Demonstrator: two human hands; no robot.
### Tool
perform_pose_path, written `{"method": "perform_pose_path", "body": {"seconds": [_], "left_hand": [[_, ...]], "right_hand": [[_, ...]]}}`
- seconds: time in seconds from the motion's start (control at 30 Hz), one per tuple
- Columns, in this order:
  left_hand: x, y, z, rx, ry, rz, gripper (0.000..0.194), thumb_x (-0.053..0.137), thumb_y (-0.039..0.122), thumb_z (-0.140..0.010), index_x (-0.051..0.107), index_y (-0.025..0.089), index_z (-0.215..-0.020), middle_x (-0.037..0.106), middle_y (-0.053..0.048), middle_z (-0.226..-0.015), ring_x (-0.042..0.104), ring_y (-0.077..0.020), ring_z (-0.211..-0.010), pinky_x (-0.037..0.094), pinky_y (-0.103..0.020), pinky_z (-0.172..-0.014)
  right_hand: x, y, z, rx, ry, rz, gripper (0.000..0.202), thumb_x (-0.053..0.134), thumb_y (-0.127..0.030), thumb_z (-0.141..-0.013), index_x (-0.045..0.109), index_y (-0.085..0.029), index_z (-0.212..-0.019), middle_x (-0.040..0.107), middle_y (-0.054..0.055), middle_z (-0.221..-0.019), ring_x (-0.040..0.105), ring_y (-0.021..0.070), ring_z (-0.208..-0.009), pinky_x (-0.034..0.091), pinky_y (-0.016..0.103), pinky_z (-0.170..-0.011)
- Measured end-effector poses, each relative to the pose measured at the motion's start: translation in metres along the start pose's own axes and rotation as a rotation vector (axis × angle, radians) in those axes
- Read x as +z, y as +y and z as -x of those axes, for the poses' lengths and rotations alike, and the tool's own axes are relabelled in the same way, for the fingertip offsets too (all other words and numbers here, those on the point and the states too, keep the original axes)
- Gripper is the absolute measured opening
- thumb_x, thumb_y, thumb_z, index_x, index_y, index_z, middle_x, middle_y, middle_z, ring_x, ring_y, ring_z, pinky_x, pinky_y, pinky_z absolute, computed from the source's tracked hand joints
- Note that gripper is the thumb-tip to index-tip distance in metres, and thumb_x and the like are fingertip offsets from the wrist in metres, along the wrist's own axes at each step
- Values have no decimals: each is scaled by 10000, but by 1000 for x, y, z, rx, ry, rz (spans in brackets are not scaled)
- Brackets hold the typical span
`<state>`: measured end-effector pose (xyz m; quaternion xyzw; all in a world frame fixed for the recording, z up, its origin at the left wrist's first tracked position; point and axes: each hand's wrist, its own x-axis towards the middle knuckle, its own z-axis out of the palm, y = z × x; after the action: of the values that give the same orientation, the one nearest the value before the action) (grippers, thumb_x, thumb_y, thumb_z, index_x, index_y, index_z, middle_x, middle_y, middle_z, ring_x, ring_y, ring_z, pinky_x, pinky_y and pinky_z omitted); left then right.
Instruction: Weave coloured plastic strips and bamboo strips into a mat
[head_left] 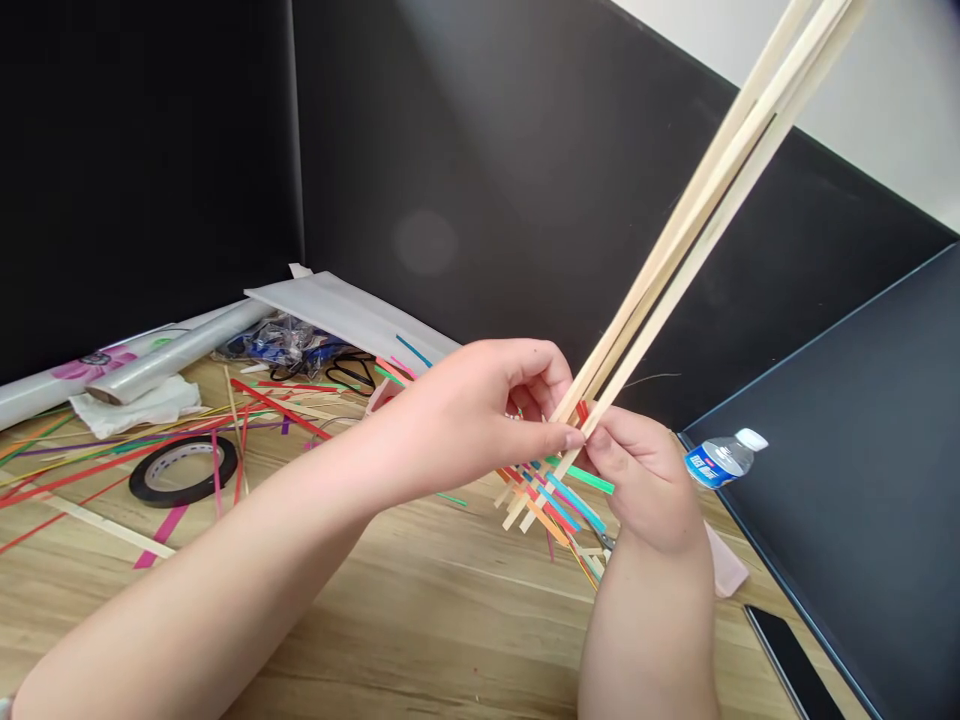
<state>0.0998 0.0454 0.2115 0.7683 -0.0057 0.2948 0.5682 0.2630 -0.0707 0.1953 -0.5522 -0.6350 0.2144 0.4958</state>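
Long pale flat strips [679,235], like bamboo or wood, slant up to the top right. Near their lower ends, short coloured strips [555,495] in red, blue, green and orange cross them in a weave. My left hand [517,395] pinches the pale strips just above the weave, thumb in front and fingers curled behind. My right hand [645,470] closes on the right side of the weave, its thumb tip near a small red strip end and a green strip [589,475]. Most of the right fingers are hidden behind the work.
Left on the table lie a black tape roll [184,470], loose coloured strips [97,455], a white tissue [135,405] and a clear film roll [184,345]. At right are a water bottle [724,460] and a phone [795,660]. Black panels [480,180] enclose the table.
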Motion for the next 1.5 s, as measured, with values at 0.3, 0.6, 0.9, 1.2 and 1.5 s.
{"method": "perform_pose_path", "body": {"seconds": [0.3,0.6,0.9,1.2,1.5], "left_hand": [[3,-4,0,8,117,-232,97,690,212,-797,594,206,-787,620,45,-727,585,-106,-667,451,-212,-576],[6,-8,-4,9,95,-284,79,693,188,-796,616,205,-791,635,50,-715,597,-107,-654,442,-206,-565],[7,-9,-7,-5,99,-266,111,713,167,-772,613,195,-732,596,57,-660,560,-91,-614,422,-202,-547],[8,-14,-9,-41,84,-94,149,680,255,-813,584,188,-721,619,32,-697,578,-100,-648,462,-218,-591],[9,-14,-7,-50,84,-65,130,625,221,-827,567,190,-715,607,34,-707,566,-95,-659,438,-209,-582]], "right_hand": [[7,-31,8,198,84,317,437,504,-519,-920,555,-202,-624,428,3,-591,428,143,-614,397,276,-557],[4,-25,8,216,79,140,424,439,-561,-942,645,-222,-792,529,22,-739,454,128,-657,414,253,-548],[13,-25,0,186,212,124,86,576,-275,-889,657,-249,-892,599,-14,-741,479,83,-555,413,210,-485],[10,-19,-3,190,260,95,84,601,-288,-847,635,-223,-807,632,6,-753,551,105,-620,424,207,-481],[12,-10,-3,193,267,-10,56,604,-248,-842,596,-249,-786,541,-22,-693,502,115,-611,438,251,-542]]}}
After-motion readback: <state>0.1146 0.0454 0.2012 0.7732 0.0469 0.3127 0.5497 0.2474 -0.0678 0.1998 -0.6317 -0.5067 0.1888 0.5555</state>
